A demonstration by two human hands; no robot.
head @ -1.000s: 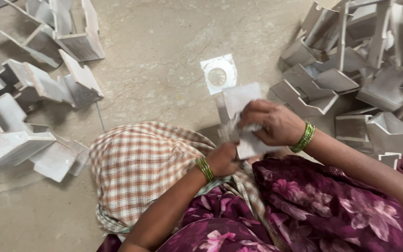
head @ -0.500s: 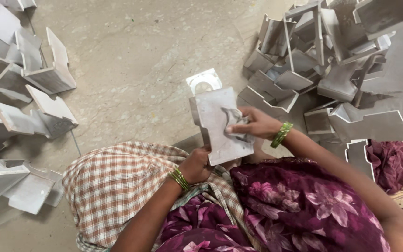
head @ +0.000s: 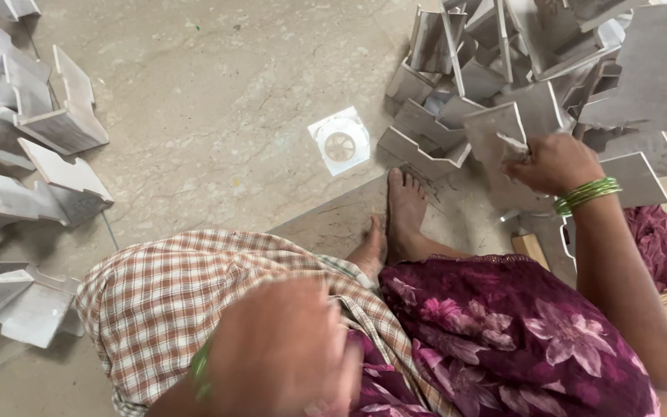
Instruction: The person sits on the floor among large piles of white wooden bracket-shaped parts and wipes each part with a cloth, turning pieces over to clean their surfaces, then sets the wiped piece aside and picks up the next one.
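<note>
Seated on a mottled beige stone floor (head: 218,93), one bare foot (head: 407,205) stretched forward. Right hand (head: 553,162), green bangles at the wrist, closed around the edge of a flat grey-white cut panel (head: 496,131) at the near side of a jumbled heap of similar grey-white notched pieces (head: 550,62) on the right. Left hand (head: 279,351) blurred and close to the camera, low over a brown-and-white checked cloth (head: 164,293) on the lap, well apart from the right; grip impossible to tell. Square white floor drain cover (head: 340,141) ahead of the foot. More grey-white folded pieces (head: 32,154) scattered along the left.
</note>
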